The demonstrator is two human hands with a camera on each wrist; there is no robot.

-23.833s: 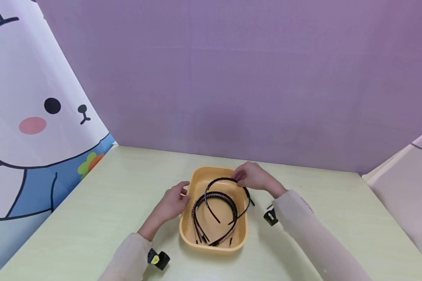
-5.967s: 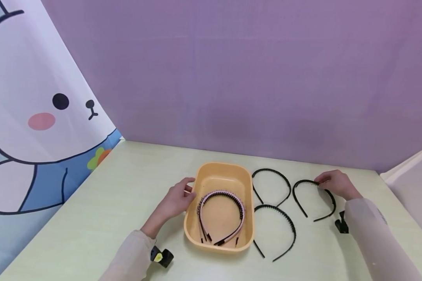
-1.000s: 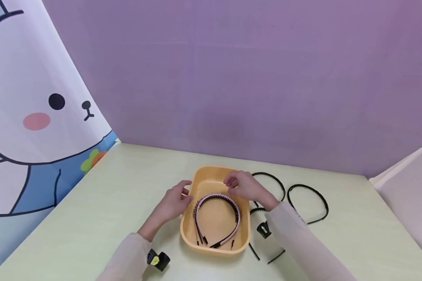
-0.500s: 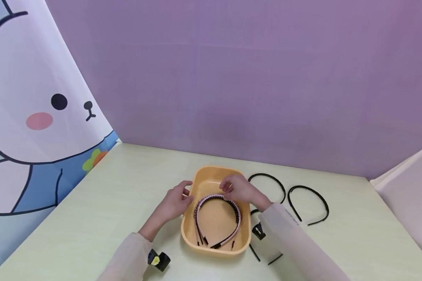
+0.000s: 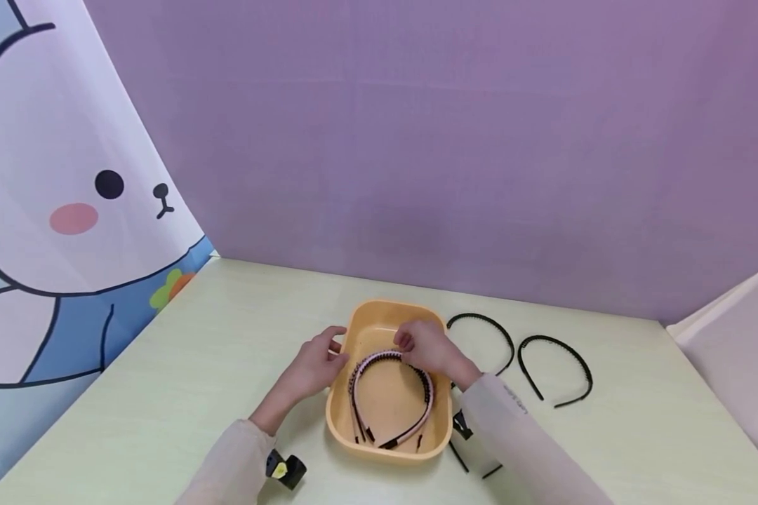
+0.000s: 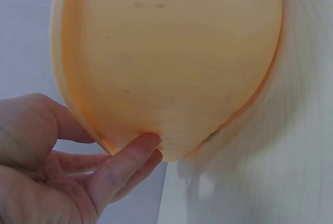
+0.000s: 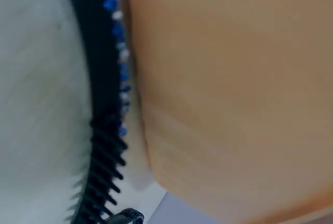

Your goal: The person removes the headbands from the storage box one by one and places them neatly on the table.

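A pale orange plastic basin (image 5: 388, 454) holds several nested headbands, a pink one (image 5: 426, 410) on top and black toothed ones beneath. My left hand (image 5: 314, 363) grips the basin's left rim; in the left wrist view its fingers (image 6: 125, 169) press against the wall. My right hand (image 5: 426, 347) is inside the basin, its curled fingers pinching at the top of the headband arch. The exact contact is hidden behind the knuckles. The right wrist view misses the fingers and shows a black toothed headband (image 7: 96, 73) with blue and white stones, beside the basin wall.
On the pale table (image 5: 240, 315), right of the basin, lie a black headband (image 5: 489, 320) at the back and another (image 5: 559, 342) farther right. A third headband (image 5: 459, 457) is mostly hidden under my right forearm. A purple backdrop (image 5: 417, 175) stands behind.
Several seconds ago my right hand was laying a black headband at the far right. Since then it has come back into the basin, lowered slightly, and its fingers have closed. The left hand stays put.
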